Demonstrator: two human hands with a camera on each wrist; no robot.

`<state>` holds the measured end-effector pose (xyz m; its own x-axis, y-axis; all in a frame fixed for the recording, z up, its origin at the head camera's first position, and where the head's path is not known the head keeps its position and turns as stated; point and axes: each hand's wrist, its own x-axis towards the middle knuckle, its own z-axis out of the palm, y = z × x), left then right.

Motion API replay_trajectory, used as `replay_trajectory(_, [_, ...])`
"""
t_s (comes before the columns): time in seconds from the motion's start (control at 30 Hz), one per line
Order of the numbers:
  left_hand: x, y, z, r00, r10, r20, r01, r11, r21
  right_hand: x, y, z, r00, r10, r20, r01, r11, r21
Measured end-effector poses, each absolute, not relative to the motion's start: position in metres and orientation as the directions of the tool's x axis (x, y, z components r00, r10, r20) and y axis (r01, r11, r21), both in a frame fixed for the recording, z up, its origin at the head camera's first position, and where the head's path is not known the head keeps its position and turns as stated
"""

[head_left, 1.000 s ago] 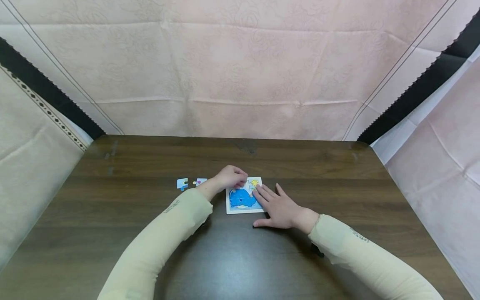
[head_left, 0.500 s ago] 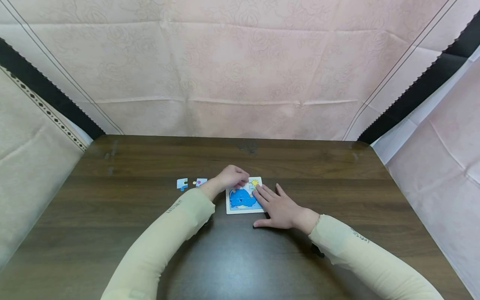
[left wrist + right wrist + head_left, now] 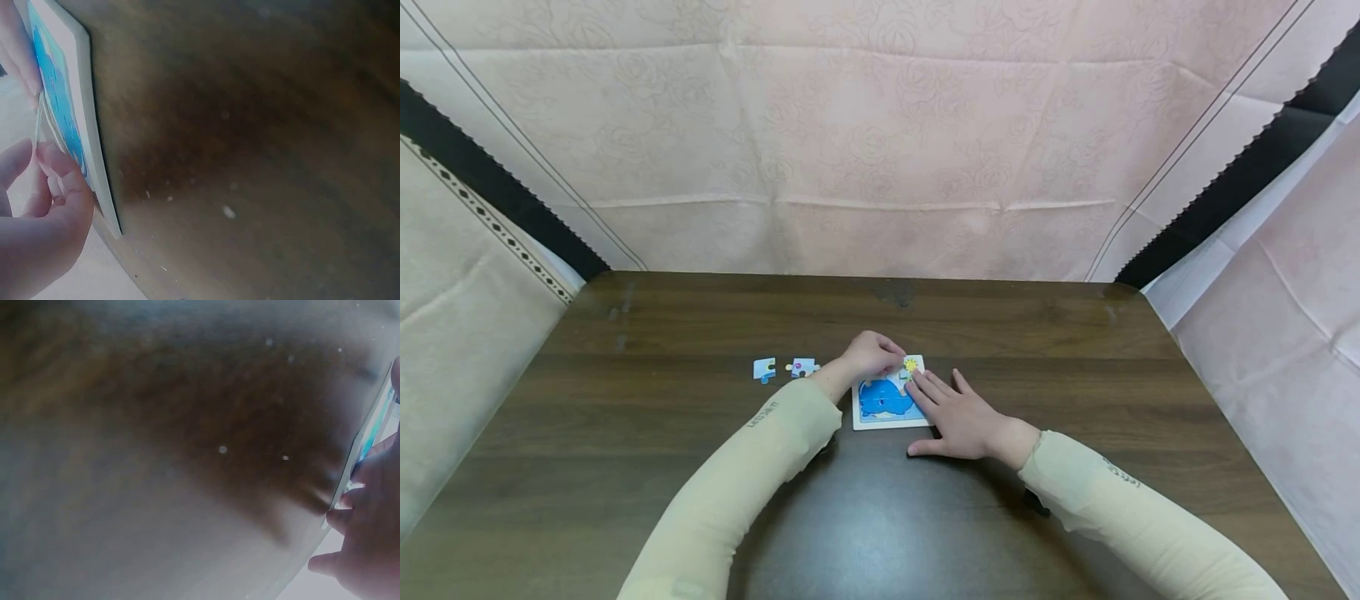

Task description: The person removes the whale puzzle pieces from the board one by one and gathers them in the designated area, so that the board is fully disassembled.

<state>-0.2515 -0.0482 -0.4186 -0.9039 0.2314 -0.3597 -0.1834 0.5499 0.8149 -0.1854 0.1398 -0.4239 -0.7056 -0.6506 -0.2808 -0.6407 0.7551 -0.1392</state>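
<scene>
A jigsaw puzzle board (image 3: pixel 883 398) with a blue whale, a yellow sun and a white frame lies on the table. Over its far left part is my left hand (image 3: pixel 874 354). In the left wrist view, thumb and forefinger pinch a thin puzzle piece (image 3: pixel 39 119), seen edge-on above the board (image 3: pixel 81 81); its picture is hidden. My right hand (image 3: pixel 958 417) lies with fingers spread, the fingertips touching the board's right side. The right wrist view catches this hand (image 3: pixel 369 512) at the board's edge (image 3: pixel 359 440).
Two loose puzzle pieces lie left of the board: a light blue corner-like piece (image 3: pixel 764 368) and one with a purple spot (image 3: pixel 802 367), close to the left forearm. The brown wooden table (image 3: pixel 1037 342) meets a pale cloth backdrop (image 3: pixel 880 167).
My left hand has shifted slightly right over the board, uncovering more of the purple-spotted piece. The right hand and the board have stayed almost still.
</scene>
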Motion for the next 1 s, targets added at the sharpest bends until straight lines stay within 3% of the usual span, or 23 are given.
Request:
replay_trajectory(0.67, [-0.247,-0.046,-0.416,-0.929,0.178,-0.325,-0.184,0.539,0.822,-0.186,0.148,-0.426,-0.708,-0.657,-0.260,-0.632,0.753,-0.182])
replay_trajectory(1.0, [-0.248,-0.047,-0.415,-0.919,0.185,-0.347,-0.216,0.501,0.838,-0.168,0.148,-0.420,-0.652,-0.703,-0.285,-0.680,0.708,-0.191])
